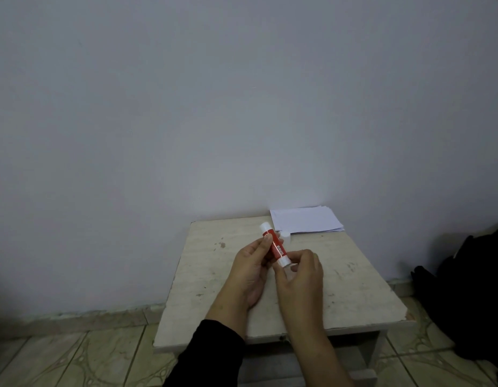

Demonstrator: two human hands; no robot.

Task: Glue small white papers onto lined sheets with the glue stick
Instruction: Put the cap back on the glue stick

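Red glue stick [274,245] mid-frame above tabletop [354,289], long axis upper-left to lower-right. Left hand [252,270] grips barrel; right hand [299,272] pinches lower end. Paper stack [306,220] upper right, nearer right hand.

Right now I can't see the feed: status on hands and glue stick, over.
Left hand holds glue stick body. Right hand pinches its near end. Cap off, on table. Papers stacked at far corner, nothing blocking.

Glossy plastic glue stick [274,248], scuffed table [340,275]
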